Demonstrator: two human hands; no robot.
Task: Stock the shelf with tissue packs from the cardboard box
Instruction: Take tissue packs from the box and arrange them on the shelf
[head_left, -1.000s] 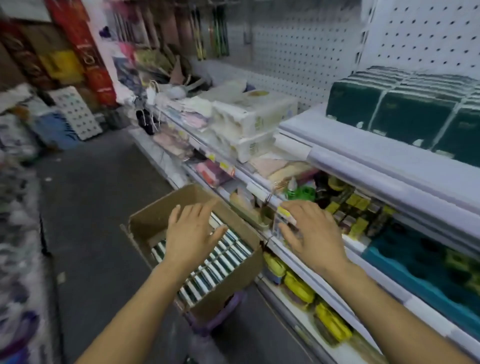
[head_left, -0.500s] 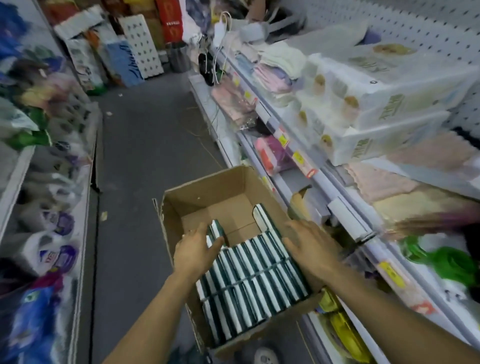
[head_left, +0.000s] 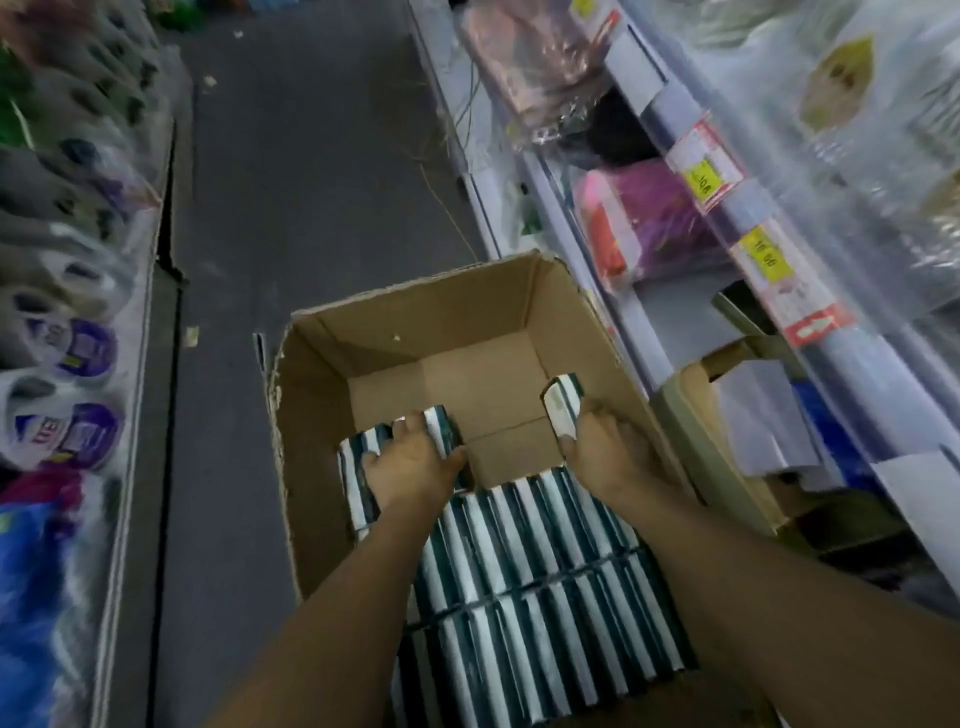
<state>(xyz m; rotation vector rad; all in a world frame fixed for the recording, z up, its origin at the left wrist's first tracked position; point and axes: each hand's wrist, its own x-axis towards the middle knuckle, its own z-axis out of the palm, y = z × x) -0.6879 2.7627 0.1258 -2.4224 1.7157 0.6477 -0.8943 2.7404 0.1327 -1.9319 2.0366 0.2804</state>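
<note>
Left hand (head_left: 410, 467) and right hand (head_left: 597, 452) grip tissue packs (head_left: 519, 561).

Both hands were up by the shelf a second ago, now they're down in the cardboard box (head_left: 311, 415). Left hand (head_left: 410, 467) grips a bunch of tissue packs (head_left: 363, 488), right hand (head_left: 602, 452) grabs another pack (head_left: 561, 405) by the far wall.

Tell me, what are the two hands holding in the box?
Each grips dark green-and-white striped tissue packs: left hand over the top of a few, right hand on one pack's near end.
</note>
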